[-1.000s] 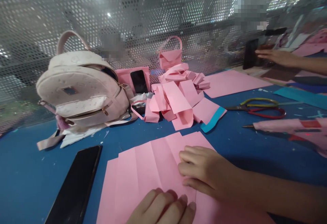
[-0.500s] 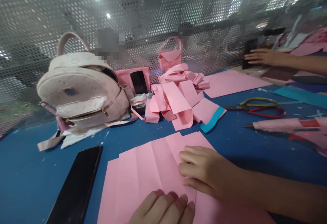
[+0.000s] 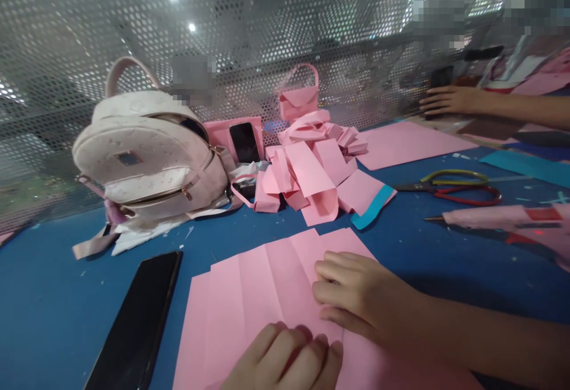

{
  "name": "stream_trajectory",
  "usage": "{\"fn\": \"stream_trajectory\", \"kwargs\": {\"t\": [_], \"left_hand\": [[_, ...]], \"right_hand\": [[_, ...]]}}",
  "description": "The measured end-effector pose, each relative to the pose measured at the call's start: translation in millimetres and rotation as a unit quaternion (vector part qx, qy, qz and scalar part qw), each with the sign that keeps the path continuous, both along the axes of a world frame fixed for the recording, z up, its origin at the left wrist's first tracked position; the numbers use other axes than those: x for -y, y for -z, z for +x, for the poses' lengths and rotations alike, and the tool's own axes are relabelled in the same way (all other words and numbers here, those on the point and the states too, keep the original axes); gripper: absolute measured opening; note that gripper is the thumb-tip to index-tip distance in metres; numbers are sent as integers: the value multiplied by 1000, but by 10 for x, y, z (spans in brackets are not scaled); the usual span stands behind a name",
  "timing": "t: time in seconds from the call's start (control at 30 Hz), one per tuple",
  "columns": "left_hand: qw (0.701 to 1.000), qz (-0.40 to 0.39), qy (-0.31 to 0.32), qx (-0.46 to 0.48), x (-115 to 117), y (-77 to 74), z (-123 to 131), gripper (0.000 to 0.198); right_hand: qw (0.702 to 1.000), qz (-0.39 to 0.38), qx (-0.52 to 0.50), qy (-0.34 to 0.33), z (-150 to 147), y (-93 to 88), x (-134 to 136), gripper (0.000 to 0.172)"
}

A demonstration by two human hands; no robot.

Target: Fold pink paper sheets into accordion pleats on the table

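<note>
A large pink paper sheet (image 3: 231, 313) with several parallel creases lies on the blue table. My left hand (image 3: 289, 359) rests on it at the bottom of the view, fingers curled down together at a fold. Just above and to the right, my right hand (image 3: 360, 295) presses on the same sheet, its fingers bent and the fingertips at the paper. Both hands seem to pinch the fold, though the fingertips are partly hidden. Left of the sheet lies a black phone (image 3: 138, 319).
A pale backpack (image 3: 151, 158) stands at the back left. Behind the sheet are folded pink papers (image 3: 307, 170). Scissors (image 3: 458, 187) and a pink glue gun (image 3: 503, 221) lie on the right. Another person's hand (image 3: 454, 100) reaches in at the far right.
The view has shifted slightly, so the backpack and phone appear a little further right. Both my hands stay in nearly the same place on the sheet.
</note>
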State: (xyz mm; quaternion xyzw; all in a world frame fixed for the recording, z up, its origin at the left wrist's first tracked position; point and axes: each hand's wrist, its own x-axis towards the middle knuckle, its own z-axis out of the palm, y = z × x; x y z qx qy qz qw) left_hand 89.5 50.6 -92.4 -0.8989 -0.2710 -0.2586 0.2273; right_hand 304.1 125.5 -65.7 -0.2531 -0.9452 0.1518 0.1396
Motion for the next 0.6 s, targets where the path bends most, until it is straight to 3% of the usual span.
{"fn": "stream_trajectory", "kwargs": {"t": [0.3, 0.6], "left_hand": [[1000, -19, 23, -4, 5, -167, 3, 33], [993, -38, 28, -113, 87, -212, -76, 34]], "right_hand": [[998, 57, -13, -13, 6, 82, 20, 20], [997, 51, 15, 53, 10, -6, 18, 20]]}}
